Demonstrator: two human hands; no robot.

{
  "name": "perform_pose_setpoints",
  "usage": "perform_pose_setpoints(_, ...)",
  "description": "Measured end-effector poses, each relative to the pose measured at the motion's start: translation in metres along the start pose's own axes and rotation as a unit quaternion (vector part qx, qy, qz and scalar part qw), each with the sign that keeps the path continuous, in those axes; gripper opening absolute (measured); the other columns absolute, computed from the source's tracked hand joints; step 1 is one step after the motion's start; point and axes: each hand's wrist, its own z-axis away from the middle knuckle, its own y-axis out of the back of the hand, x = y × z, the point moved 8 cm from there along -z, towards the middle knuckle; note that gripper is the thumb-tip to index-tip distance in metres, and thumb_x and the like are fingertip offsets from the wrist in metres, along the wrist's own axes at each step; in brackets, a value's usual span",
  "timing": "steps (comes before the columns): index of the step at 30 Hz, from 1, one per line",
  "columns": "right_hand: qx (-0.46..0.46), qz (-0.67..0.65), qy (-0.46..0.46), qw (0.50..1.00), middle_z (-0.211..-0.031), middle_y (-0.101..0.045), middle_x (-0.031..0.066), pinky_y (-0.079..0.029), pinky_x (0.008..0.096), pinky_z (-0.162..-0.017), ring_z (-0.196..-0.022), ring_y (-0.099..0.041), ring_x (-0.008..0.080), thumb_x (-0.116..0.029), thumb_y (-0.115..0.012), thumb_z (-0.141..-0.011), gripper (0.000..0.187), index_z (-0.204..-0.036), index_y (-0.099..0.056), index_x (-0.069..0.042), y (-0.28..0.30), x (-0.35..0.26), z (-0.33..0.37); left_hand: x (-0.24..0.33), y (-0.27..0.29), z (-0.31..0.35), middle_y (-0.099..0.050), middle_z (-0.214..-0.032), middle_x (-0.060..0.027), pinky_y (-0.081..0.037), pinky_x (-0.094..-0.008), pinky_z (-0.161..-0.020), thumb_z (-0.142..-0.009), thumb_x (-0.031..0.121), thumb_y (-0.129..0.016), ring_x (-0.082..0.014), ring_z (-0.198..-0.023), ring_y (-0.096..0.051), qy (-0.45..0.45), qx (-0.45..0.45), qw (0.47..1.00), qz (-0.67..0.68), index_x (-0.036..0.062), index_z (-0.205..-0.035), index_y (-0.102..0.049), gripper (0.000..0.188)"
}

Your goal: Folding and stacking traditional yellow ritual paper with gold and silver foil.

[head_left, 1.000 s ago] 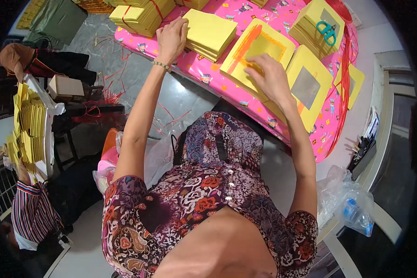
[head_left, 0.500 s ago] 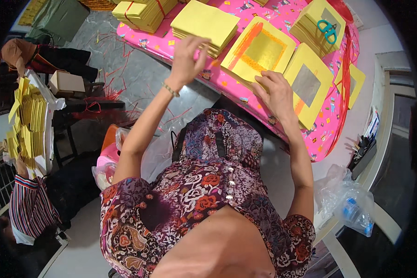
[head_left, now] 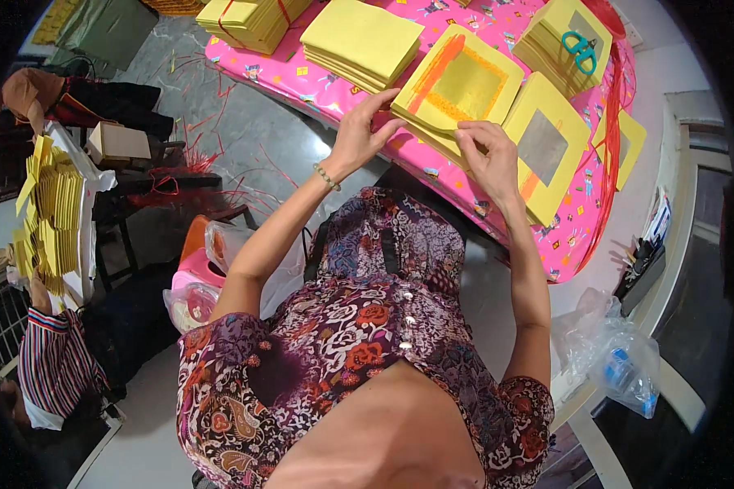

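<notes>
On the pink table, a stack of yellow paper sheets (head_left: 432, 122) carries a gold square framed in orange and an orange stripe on top. My right hand (head_left: 489, 156) pinches the near edge of its top sheet, which bends up slightly there. At the stack's left corner is my left hand (head_left: 363, 138), thumb and fingers apart, fingertips at the side of the sheets. To the right lies another yellow stack (head_left: 563, 134) with a silvery square. A plain folded yellow stack (head_left: 359, 37) lies beyond my left hand.
Teal-handled scissors (head_left: 579, 54) rest on a far yellow stack. Red strings (head_left: 607, 179) hang over the table's right side. A tied yellow bundle (head_left: 249, 24) sits at the far left. Another person's striped sleeve (head_left: 53, 359) shows at left, beside more yellow papers (head_left: 57, 212).
My left hand has come down and right, from above the plain stack to the corner of the orange-marked one. My right hand has pinched the top sheet's near edge, which now lifts a little.
</notes>
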Motion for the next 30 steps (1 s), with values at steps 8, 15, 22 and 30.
perform_pose_setpoints(8, -0.010, -0.018, -0.035, 0.999, -0.096, -0.072, 0.0111, -0.051, 0.0349, -0.084, -0.092, -0.066, 0.0259, -0.019, -0.065, -0.089, 0.020, -0.089, -0.075, -0.001, -0.001, 0.006, 0.000, 0.001, -0.001, -0.003, -0.068, -0.111, -0.0154, -0.055, -0.0353, -0.084, -0.085, 0.021, -0.074, -0.0261, -0.102, -0.068, 0.013, -0.003, 1.000, 0.024, 0.0049, -0.127, -0.059, 0.047)
perform_pose_setpoints(15, -0.012, -0.018, -0.037, 0.999, -0.096, -0.073, 0.0109, -0.051, 0.0346, -0.084, -0.093, -0.066, 0.0252, -0.018, -0.065, -0.088, 0.019, -0.090, -0.075, -0.002, -0.001, 0.008, -0.001, 0.003, 0.000, -0.004, -0.069, -0.110, -0.0148, -0.055, -0.0350, -0.083, -0.086, 0.020, -0.074, -0.0253, -0.101, -0.068, 0.008, 0.001, 1.000, 0.019, 0.0043, -0.125, -0.060, 0.045)
perform_pose_setpoints(22, -0.006, -0.018, -0.035, 0.999, -0.095, -0.073, 0.0105, -0.051, 0.0347, -0.085, -0.093, -0.067, 0.0252, -0.018, -0.065, -0.088, 0.019, -0.090, -0.075, -0.002, 0.000, 0.008, -0.003, 0.003, 0.000, -0.006, -0.068, -0.112, -0.0148, -0.055, -0.0352, -0.084, -0.086, 0.021, -0.074, -0.0257, -0.102, -0.068, 0.021, -0.012, 0.999, 0.024, 0.0045, -0.126, -0.059, 0.047)
perform_pose_setpoints(30, 0.000, -0.022, -0.041, 0.999, -0.094, -0.073, 0.0113, -0.052, 0.0353, -0.084, -0.092, -0.067, 0.0256, -0.019, -0.065, -0.088, 0.021, -0.089, -0.074, -0.001, 0.000, 0.009, -0.002, 0.070, -0.003, -0.011, -0.060, -0.125, -0.0111, -0.046, -0.0409, -0.098, -0.071, 0.014, -0.078, -0.0293, -0.119, -0.055, -0.264, 0.021, 0.942, -0.205, 0.0097, -0.124, -0.060, 0.055)
